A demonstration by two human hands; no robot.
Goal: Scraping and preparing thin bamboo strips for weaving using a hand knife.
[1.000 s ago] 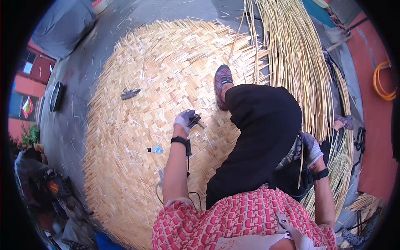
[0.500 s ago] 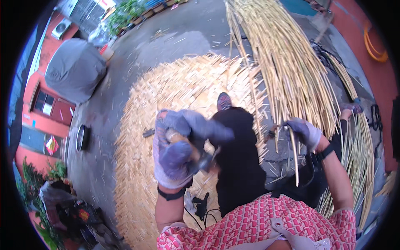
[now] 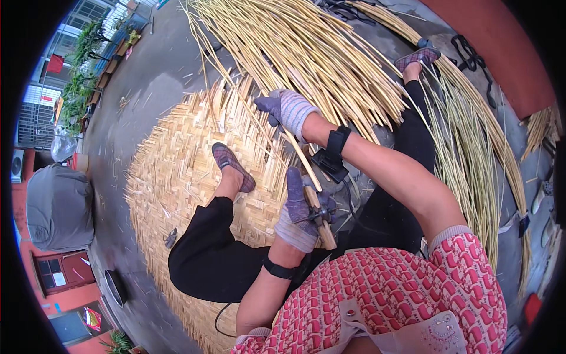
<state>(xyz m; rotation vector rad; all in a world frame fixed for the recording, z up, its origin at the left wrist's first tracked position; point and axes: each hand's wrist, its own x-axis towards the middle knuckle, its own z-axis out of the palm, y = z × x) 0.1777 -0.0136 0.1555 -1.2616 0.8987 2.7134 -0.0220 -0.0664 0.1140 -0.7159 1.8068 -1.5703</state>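
Note:
My left hand [image 3: 296,218], in a grey knit glove with a purple coating, is closed around a short wooden tool [image 3: 319,219] with a dark metal piece across its middle. My right hand [image 3: 290,112], gloved the same way, grips a tan reed stalk [image 3: 302,154] and is farther from me than the left. The stalk slants toward me, its near end by the upper end of the wooden tool. Whether the two touch I cannot tell. Beneath and left of my hands spreads a woven reed mat [image 3: 177,153] with ragged edges.
A large bundle of loose reeds [image 3: 306,53] lies beyond my right hand, and thinner reeds [image 3: 460,159] lie to the right. A small dark device [image 3: 329,166] with a cable hangs near my right wrist. My left foot [image 3: 233,167] rests on the mat. A grey-covered object [image 3: 59,206] stands far left.
The view has turned to the right. My right hand has swung in with the reed stalk from the right, bringing its end to the tool. My left hand has come closer to the right one.

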